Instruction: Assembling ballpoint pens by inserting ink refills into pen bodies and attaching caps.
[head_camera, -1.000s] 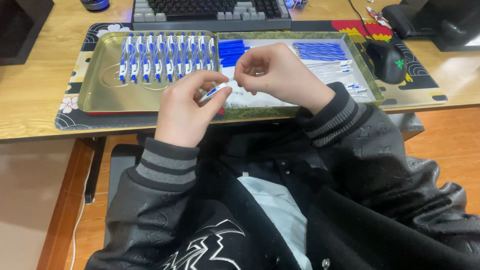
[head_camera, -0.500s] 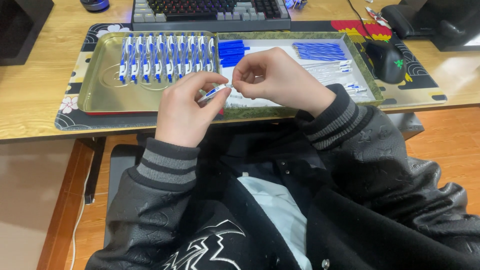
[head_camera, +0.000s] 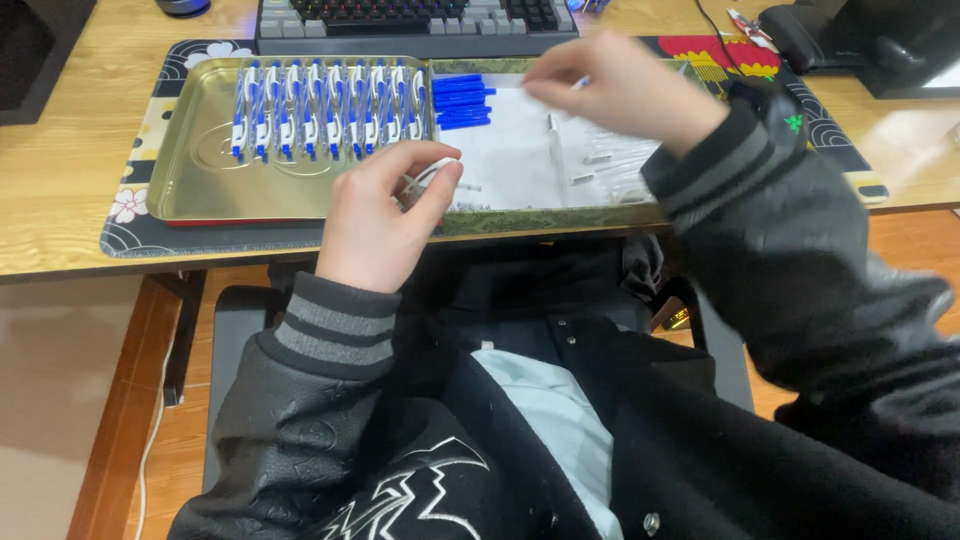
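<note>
My left hand (head_camera: 375, 225) rests at the front rim of a gold metal tray (head_camera: 205, 180) and pinches a white pen barrel (head_camera: 432, 170) between thumb and fingers. My right hand (head_camera: 620, 90) hovers over the back right of the tray, fingers pinched together; whether it holds a small part I cannot tell. A row of several finished blue and white pens (head_camera: 325, 108) lies in the tray's left half. Blue pen parts (head_camera: 460, 100) are stacked mid-tray at the back. Small clear and white parts (head_camera: 590, 160) lie on a white sheet (head_camera: 510, 155).
The tray sits on a patterned desk mat (head_camera: 130, 215) on a wooden desk (head_camera: 70, 160). A keyboard (head_camera: 415, 20) lies behind the tray. A dark mouse (head_camera: 795, 30) and black equipment (head_camera: 900, 45) stand at the back right. My lap, in a dark jacket, fills the foreground.
My hands were together over the tray's front edge holding a pen. Now the right hand has moved away to the back right, and the left hand keeps the white barrel.
</note>
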